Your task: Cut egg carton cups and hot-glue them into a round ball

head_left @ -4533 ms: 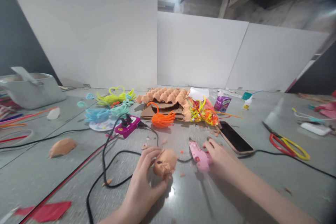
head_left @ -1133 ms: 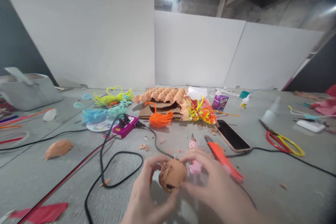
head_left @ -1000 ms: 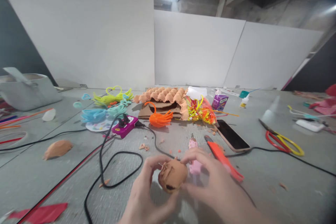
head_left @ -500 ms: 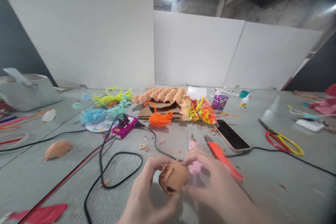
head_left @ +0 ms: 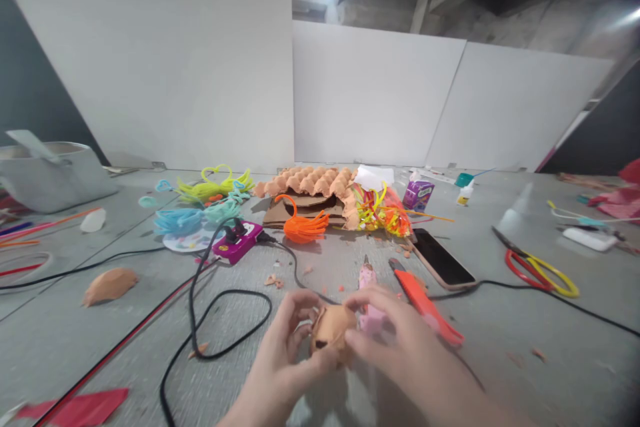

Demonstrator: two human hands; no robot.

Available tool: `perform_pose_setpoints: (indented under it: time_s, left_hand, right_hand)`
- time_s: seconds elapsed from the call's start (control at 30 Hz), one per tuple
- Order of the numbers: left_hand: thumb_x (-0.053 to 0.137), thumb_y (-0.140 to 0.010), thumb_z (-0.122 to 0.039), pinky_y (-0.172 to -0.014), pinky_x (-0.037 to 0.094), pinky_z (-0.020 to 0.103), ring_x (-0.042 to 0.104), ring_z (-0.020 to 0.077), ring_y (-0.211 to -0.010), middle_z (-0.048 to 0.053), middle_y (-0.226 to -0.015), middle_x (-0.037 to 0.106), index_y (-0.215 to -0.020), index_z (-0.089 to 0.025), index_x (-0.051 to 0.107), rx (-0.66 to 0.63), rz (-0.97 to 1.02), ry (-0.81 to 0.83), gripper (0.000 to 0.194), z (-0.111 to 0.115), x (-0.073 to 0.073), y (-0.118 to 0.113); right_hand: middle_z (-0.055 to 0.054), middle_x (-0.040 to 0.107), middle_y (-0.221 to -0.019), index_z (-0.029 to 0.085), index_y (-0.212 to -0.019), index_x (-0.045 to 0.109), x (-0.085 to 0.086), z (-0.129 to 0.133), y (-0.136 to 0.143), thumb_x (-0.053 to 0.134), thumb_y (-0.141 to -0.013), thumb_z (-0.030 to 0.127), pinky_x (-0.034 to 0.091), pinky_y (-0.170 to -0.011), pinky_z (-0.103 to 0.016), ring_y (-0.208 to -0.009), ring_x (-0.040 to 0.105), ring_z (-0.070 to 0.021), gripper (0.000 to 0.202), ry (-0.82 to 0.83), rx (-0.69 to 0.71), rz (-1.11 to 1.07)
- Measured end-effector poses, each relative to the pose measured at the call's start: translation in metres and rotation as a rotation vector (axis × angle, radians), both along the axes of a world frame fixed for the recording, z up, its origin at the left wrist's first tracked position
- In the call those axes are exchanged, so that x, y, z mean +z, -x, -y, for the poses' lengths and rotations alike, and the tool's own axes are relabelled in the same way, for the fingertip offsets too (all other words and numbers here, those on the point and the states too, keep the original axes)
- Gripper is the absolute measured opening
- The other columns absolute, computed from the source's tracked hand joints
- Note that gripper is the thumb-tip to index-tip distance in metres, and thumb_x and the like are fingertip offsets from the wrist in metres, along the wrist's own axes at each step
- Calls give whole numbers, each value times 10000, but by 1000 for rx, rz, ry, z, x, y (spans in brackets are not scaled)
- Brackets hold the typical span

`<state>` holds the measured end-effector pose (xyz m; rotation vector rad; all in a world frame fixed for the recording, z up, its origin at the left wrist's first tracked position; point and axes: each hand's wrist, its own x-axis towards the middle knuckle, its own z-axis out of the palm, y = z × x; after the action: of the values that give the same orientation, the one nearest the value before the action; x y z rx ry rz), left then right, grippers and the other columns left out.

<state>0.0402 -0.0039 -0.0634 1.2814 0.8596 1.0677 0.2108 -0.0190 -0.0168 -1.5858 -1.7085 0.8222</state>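
Between my two hands is a rounded, tan egg-carton piece point(head_left: 331, 328) with a small dark hole low on its near side. My left hand point(head_left: 290, 353) grips its left side, thumb below and fingers curled behind. On the right, my right hand point(head_left: 387, 337) has its thumb and fingertips pressed to the piece. Just beyond the right hand lies a pink glue gun point(head_left: 369, 277), partly hidden by the fingers. An orange utility knife point(head_left: 425, 303) rests right of that hand.
Behind the hands are an orange pipe-cleaner bundle point(head_left: 304, 227), a tan egg carton point(head_left: 320, 180) and a purple power strip point(head_left: 237, 243). A black cable point(head_left: 193, 307) loops at left. A phone point(head_left: 443, 259) and scissors point(head_left: 537, 267) lie right. Another carton piece point(head_left: 110, 285) sits left.
The carton piece has been turned, and its dark hole now sits higher and farther left. My left fingers have shifted around its side, and my right thumb now lies on its front.
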Motion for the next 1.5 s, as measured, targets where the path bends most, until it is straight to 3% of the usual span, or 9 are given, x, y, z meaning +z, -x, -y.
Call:
perform_pose_setpoints:
  time_s: [0.13,0.43,0.73,0.93,1.1,1.3,1.5]
  left_hand:
    - [703,-747,-311,-686,497,291,633,182,-824,27,-982,588,-990,-261,490,-50,74,48,327,-2,-3,-1]
    - [686,-750,-257,-812,464,300,571,198,-983,26,-1012,549,-981,-252,477,-2,-125,-44,311,1,8,0]
    - [681,-708,-184,-862,444,354,555,226,-1021,23,-1030,549,-1013,-254,465,77,-264,-199,381,-5,2,6]
    - [723,-664,-138,-950,410,359,522,222,-1113,21,-1151,556,-1100,-282,491,35,-172,-282,514,-12,3,11]
    - [750,-685,-219,-1002,376,395,532,220,-1096,16,-1087,591,-1053,-274,528,99,-171,-303,433,-17,5,14]
    - [770,-663,-256,-999,362,464,532,265,-1100,40,-1078,613,-1047,-267,532,159,-289,-351,452,-16,4,17]
    - [787,-632,-264,-959,402,463,564,274,-1064,54,-1063,629,-1043,-259,518,168,-301,-357,491,-15,2,19]
  right_hand:
    - [9,672,-995,255,-954,636,-1,-1,0,609,-703,239,479,-828,-309,-915,628,-196,252,15,-21,23]
    - [-2,641,-1028,238,-946,608,2,-1,2,654,-667,213,436,-897,-336,-985,590,-219,284,69,-21,39]
    - [-30,591,-1155,241,-1043,610,-18,-12,-10,718,-703,253,386,-972,-353,-1155,480,-214,357,-78,190,-58]
    - [-3,619,-1085,268,-1016,612,-6,-16,-15,736,-706,249,346,-979,-392,-1074,529,-224,334,-59,196,-116]
    - [7,607,-1050,275,-1032,598,0,-18,-18,695,-742,242,399,-903,-380,-1005,559,-212,308,-54,225,-179]
    - [8,613,-1039,280,-1020,619,3,-15,-16,748,-711,277,383,-931,-391,-1036,548,-227,335,-42,216,-140]
    - [-13,624,-1135,266,-986,632,-1,-16,-16,780,-686,293,262,-1063,-438,-1196,479,-256,335,-112,191,-121]
